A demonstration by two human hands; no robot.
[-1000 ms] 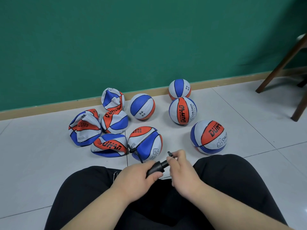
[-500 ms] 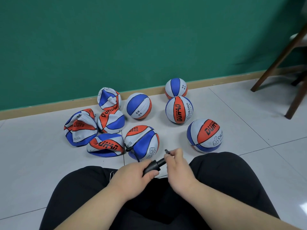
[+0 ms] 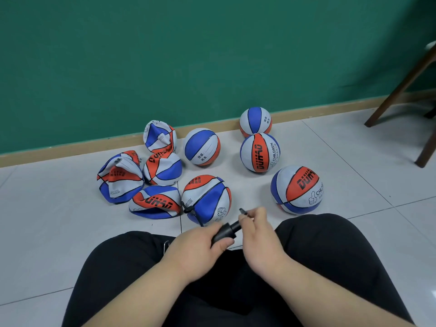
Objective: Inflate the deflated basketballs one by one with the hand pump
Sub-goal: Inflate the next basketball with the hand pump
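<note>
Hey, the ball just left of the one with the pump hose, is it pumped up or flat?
Flat. That basketball has collapsed into a low, creased dome on the floor, unlike the round ball beside it.

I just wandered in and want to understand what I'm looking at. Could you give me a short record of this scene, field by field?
Setting: person in black trousers sits on tiled floor by green wall
Left hand: grips hand pump barrel
Right hand: holds the pump's handle end
Hose: black, runs to nearest basketball
Crumpled balls: four, grouped at left
Round balls: four, behind and right
Other: wooden chair legs at right
</note>
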